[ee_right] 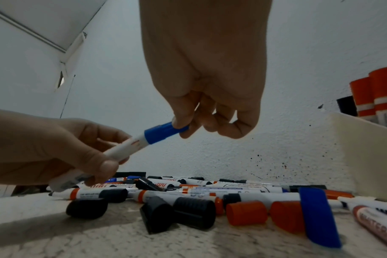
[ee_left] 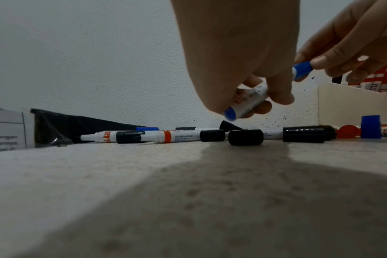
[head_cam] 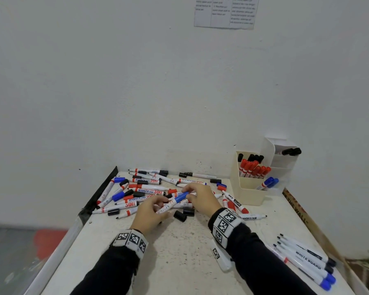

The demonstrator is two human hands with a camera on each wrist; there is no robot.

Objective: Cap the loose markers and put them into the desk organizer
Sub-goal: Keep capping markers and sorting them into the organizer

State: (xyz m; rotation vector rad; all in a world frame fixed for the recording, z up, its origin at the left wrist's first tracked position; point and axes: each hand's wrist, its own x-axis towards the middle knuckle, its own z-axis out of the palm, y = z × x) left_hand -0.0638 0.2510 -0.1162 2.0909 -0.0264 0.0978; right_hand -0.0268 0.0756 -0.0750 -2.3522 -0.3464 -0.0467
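Note:
A white marker [head_cam: 168, 205] [ee_left: 250, 100] [ee_right: 121, 151] with a blue cap [head_cam: 181, 196] [ee_left: 302, 69] [ee_right: 161, 132] hangs just above the pile of loose markers [head_cam: 145, 190] and loose caps [head_cam: 183, 213] [ee_right: 188, 209]. My left hand [head_cam: 152, 211] [ee_left: 250, 97] [ee_right: 95, 153] grips its barrel. My right hand [head_cam: 197, 198] [ee_right: 188, 125] pinches the blue cap, which sits on the marker's tip. The cream desk organizer [head_cam: 246, 192] [ee_right: 360, 157] stands at the back right with red, black and blue capped markers in it.
Several uncapped white markers [head_cam: 305, 256] lie at the near right of the table [head_cam: 179, 262]. A small white tagged block [head_cam: 219, 255] lies beside my right forearm. The wall rises right behind the pile, and a black strip [head_cam: 102, 192] edges the table's left side.

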